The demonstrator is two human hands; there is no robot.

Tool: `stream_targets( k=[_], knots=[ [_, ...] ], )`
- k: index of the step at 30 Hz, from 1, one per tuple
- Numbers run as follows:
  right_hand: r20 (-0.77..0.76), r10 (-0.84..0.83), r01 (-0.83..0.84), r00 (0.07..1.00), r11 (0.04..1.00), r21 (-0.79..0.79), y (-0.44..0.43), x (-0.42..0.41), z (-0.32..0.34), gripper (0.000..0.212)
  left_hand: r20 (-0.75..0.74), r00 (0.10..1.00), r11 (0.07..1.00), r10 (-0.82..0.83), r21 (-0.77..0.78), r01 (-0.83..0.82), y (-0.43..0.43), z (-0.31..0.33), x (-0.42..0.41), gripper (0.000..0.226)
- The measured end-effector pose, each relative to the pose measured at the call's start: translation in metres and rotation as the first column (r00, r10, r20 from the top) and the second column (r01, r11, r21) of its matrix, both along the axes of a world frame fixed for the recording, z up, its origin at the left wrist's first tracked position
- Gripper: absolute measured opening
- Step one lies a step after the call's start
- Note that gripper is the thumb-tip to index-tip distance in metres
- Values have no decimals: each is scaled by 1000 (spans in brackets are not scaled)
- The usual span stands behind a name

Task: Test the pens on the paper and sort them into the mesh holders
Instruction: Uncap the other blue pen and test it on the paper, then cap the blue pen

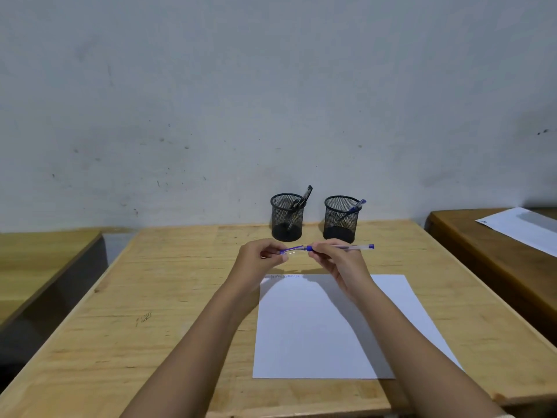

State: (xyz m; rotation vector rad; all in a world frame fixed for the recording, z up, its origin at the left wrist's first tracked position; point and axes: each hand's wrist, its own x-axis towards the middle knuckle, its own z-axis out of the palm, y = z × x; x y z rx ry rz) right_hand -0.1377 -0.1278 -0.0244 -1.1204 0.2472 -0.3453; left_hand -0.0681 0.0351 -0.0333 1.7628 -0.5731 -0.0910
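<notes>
A blue pen (352,248) lies level in the air above the far edge of the white paper (316,330). My right hand (334,260) grips its barrel. My left hand (261,256) pinches the clear blue cap (291,251) at the pen's left end. Whether the cap is fully seated on the tip I cannot tell. Small scribbles mark the paper's top left corner. Two black mesh holders stand at the back of the table: the left holder (286,218) has dark pens in it, the right holder (340,220) has a blue pen.
The wooden table (156,297) ends against a grey wall. A second table (39,260) stands to the left across a gap. A third table at the right carries another white sheet (521,227).
</notes>
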Motion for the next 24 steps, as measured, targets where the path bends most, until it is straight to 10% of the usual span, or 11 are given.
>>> stream_targets(
  k=[24],
  knots=[
    [33,157,-156,987,987,-34,-11,-17,24,9,72,994,991,-85,-98,92,-16,25,-16,15]
  ],
)
